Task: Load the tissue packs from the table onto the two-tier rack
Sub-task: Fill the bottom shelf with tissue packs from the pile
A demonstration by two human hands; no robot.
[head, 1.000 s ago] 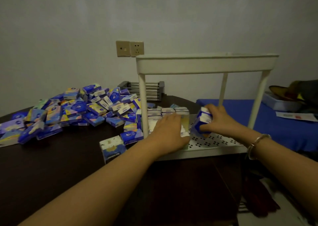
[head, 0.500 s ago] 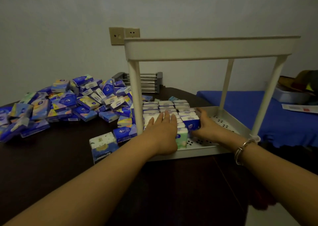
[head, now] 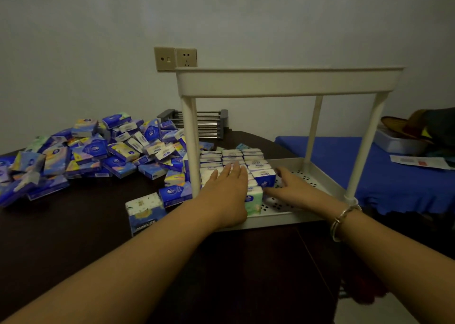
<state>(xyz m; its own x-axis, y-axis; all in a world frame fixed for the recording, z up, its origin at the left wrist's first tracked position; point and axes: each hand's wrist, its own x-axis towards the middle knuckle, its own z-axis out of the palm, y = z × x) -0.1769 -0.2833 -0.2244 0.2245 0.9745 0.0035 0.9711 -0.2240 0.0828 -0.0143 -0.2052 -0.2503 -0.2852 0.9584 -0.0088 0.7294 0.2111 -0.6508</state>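
Note:
A white two-tier rack [head: 288, 83] stands on the dark table [head: 73, 230]. Its perforated lower tier [head: 317, 178] holds rows of upright tissue packs [head: 231, 155] filling the left half. My left hand [head: 227, 188] lies flat, fingers straight, on top of the front rows. My right hand [head: 291, 184] rests on the lower tier just right of a blue pack [head: 264, 177] at the row's end, fingers reaching toward it. A big loose pile of blue tissue packs [head: 98, 151] covers the table's left. The upper tier's inside is hidden.
A larger white-and-blue pack [head: 145, 212] stands near the rack's front left post. A metal rack [head: 204, 124] lies against the wall under two sockets [head: 176, 58]. A blue-covered surface [head: 398, 175] with a tray and papers sits to the right.
My right hand brought a blue pack down into the lower tier, set it at the right end of the rows and let go. My left hand flattened on top of the packs.

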